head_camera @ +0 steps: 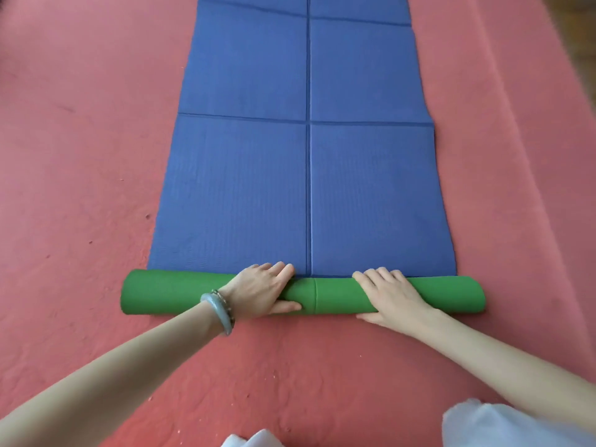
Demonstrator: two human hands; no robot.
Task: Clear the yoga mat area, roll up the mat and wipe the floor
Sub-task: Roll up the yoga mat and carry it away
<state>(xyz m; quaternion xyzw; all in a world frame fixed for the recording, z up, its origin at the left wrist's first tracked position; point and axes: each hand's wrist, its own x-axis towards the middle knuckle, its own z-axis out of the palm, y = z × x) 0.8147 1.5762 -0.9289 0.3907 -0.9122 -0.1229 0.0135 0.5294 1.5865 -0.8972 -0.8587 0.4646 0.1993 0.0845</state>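
A yoga mat (306, 156), blue on top with crease lines, lies flat on the red floor and stretches away from me. Its near end is rolled into a green cylinder (167, 291) lying crosswise. My left hand (261, 290) grips the roll left of its middle, fingers over the top and thumb on the near side. My right hand (390, 295) grips the roll right of the middle the same way. A jade bangle and a bead bracelet sit on my left wrist.
The red floor (80, 156) surrounds the mat on both sides and in front of me. Pale fabric (503, 424) shows at the bottom right edge and bottom middle. A raised red ledge (532, 124) runs along the right.
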